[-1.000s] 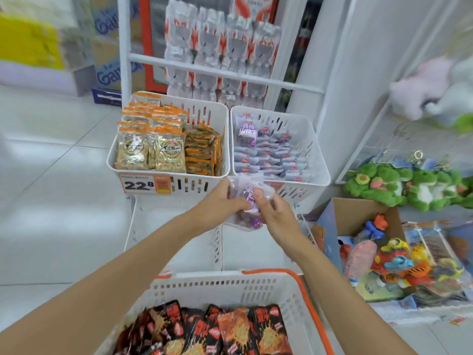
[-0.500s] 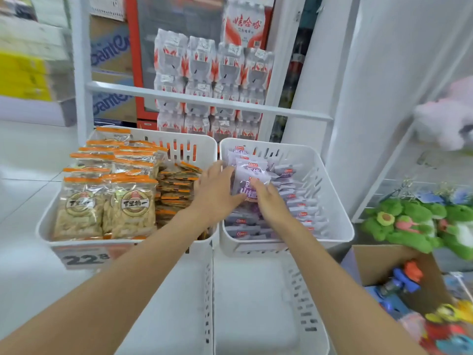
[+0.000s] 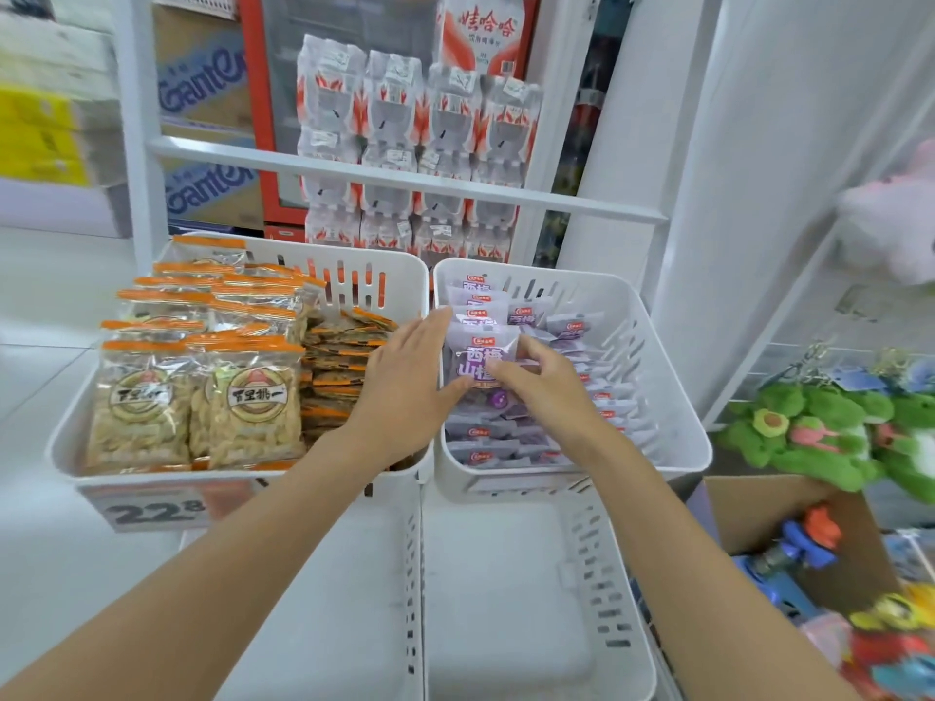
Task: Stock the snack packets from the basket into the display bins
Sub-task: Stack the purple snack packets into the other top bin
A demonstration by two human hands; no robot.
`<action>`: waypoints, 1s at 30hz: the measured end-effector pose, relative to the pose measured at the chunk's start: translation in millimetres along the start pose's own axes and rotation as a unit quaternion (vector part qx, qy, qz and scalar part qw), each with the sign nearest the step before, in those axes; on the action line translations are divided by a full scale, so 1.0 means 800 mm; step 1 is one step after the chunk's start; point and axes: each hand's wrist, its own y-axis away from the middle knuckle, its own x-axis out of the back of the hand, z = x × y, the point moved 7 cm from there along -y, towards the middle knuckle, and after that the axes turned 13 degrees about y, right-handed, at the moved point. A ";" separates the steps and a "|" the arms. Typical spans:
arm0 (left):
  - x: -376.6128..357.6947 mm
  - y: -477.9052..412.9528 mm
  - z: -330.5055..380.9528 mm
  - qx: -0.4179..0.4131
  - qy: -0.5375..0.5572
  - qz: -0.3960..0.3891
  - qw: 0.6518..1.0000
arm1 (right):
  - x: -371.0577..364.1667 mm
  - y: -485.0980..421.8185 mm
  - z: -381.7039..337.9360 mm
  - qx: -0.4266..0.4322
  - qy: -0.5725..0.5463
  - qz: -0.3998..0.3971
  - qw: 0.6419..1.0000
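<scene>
Left hand (image 3: 405, 382), flat, steadies the packet (image 3: 478, 354); right hand (image 3: 544, 392) pinches it upright at the left of the bin (image 3: 678, 437), likely so its label shows.

A white rack (image 3: 405, 179) stands in front of me with two slotted white bins side by side on its upper level. The left bin (image 3: 354, 268) holds upright clear nut packets (image 3: 253, 412) with orange tops and, to their right, a stack of flat orange packets (image 3: 339, 356). A price label (image 3: 152, 511) sits on its front. The right bin (image 3: 657, 397) holds purple packets (image 3: 485, 437). Below them sit two lower bins (image 3: 506, 599), touching each other.
</scene>
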 end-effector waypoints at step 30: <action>0.048 0.452 -0.047 0.250 0.073 -0.145 0.954 | -0.175 0.399 0.052 -0.064 0.220 -0.318 0.920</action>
